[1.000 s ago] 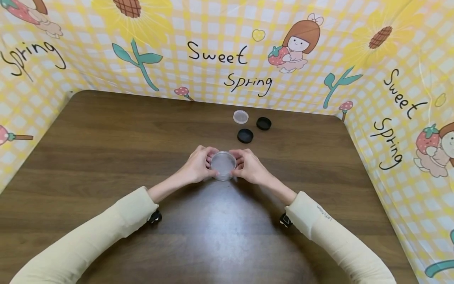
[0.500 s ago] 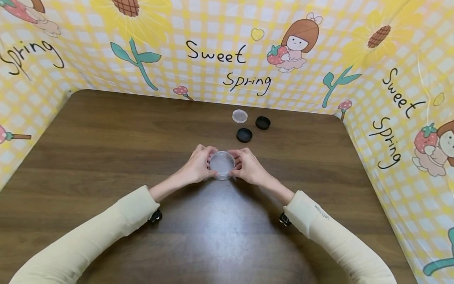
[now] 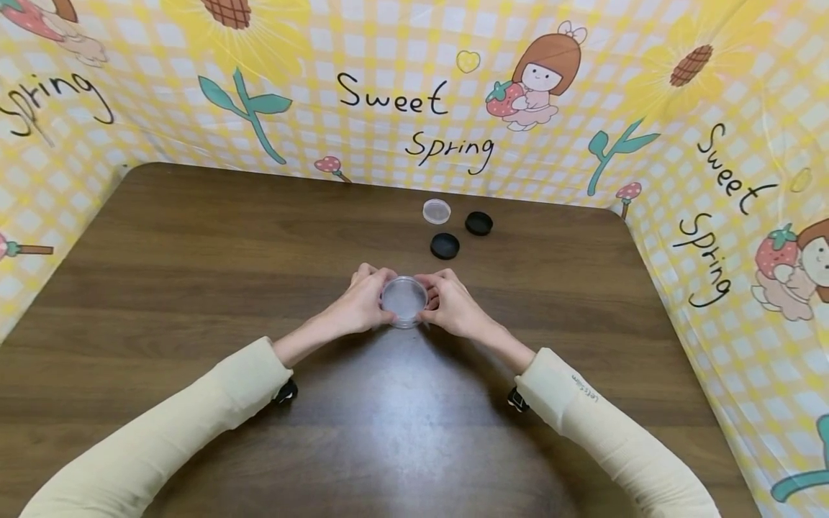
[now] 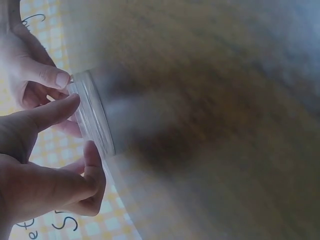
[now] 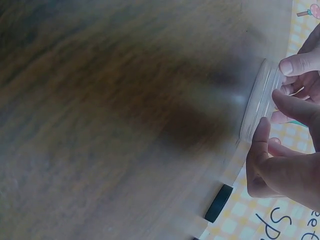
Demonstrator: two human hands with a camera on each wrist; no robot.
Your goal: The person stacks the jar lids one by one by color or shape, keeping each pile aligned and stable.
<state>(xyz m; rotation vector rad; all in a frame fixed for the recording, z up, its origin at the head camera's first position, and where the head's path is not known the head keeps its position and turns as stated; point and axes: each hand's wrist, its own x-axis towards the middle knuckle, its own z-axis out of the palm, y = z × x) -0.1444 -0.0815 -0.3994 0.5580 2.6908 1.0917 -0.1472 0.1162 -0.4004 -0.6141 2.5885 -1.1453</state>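
Note:
A clear round petri dish (image 3: pixel 404 301) sits low at the middle of the brown table. My left hand (image 3: pixel 365 301) grips it on the left side, thumb at the near edge and fingers toward the far edge. From the other side, my right hand (image 3: pixel 453 304) holds it the same way. In the left wrist view the stacked rims of the dish (image 4: pixel 95 112) show edge-on, close over the wood. The right wrist view also has the dish (image 5: pixel 257 102) between thumbs and fingers of both hands.
Behind the hands lie two shallow black round caps, one nearer (image 3: pixel 445 246) and one farther right (image 3: pixel 478 223). A smaller clear round dish (image 3: pixel 437 211) is beside them. Patterned yellow cloth (image 3: pixel 388 108) rises along the table's back and sides.

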